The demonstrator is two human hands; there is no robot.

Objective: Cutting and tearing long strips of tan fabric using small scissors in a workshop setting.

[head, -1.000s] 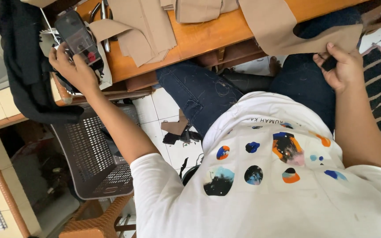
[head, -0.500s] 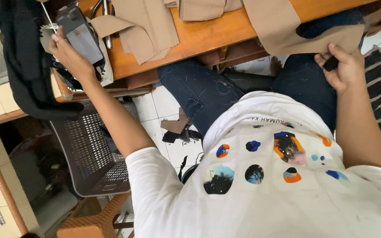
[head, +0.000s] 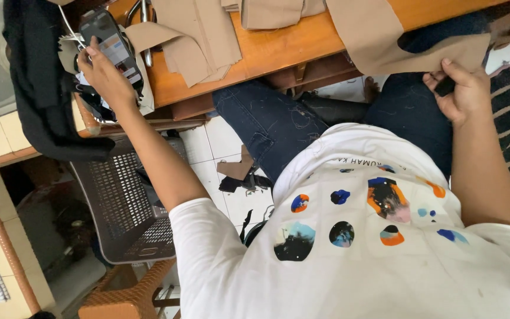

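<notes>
At upper right, the right hand (head: 463,94) curls around a small dark object (head: 445,86) beside tan cloth (head: 379,35). Upper left, the left hand (head: 103,74) grips a phone (head: 112,46), its long axis slanting toward the top-left corner, over the orange wooden table (head: 278,47); tiled floor (head: 219,147) below.

Phone (head: 110,47) on table (head: 278,50), left of cloth pieces (head: 199,35).

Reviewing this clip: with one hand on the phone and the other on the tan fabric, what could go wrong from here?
1. The left hand holds a phone near the wooden table edge; a loose grip could drop it onto the tiled floor.
2. The right hand pinches only the overhanging corner of the tan fabric, so the piece may slide off.
</notes>
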